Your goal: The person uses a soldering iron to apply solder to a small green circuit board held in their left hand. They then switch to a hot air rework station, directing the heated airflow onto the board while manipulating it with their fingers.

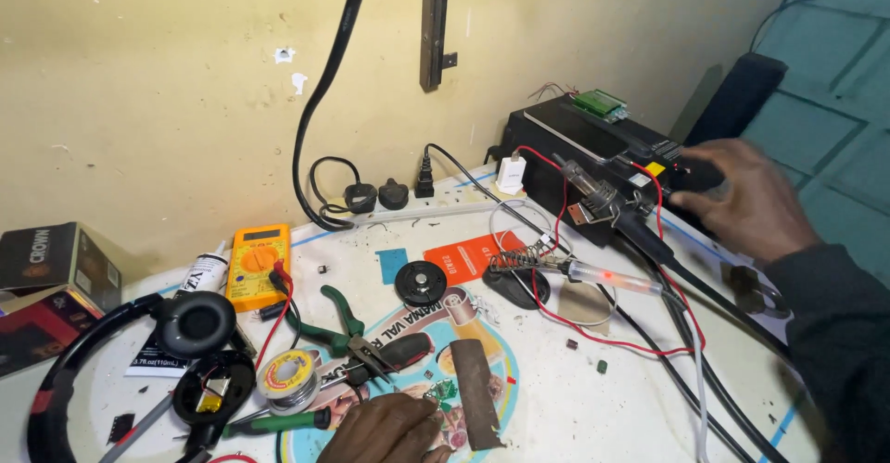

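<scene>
My right hand (751, 194) reaches out to the black box-shaped station (593, 139) at the back right and rests on its right end, fingers curled over it. A hot-air handle (612, 208) hangs in a holder on the station's front. My left hand (385, 431) lies low at the table's front edge, fingers loosely bent, next to green-handled pliers (348, 329) and a brown strip (475, 391). Whether it holds anything I cannot tell. A soldering iron (593, 273) rests in its coil stand (514, 273) mid-table.
A yellow multimeter (258, 264), solder spool (287, 372), black headphones with one opened ear cup (199, 361), a round black speaker part (420, 283), red wires (603, 333) and black cables cover the white table (556, 407). Boxes (51, 287) stand at the left. Plugs (375, 196) sit by the wall.
</scene>
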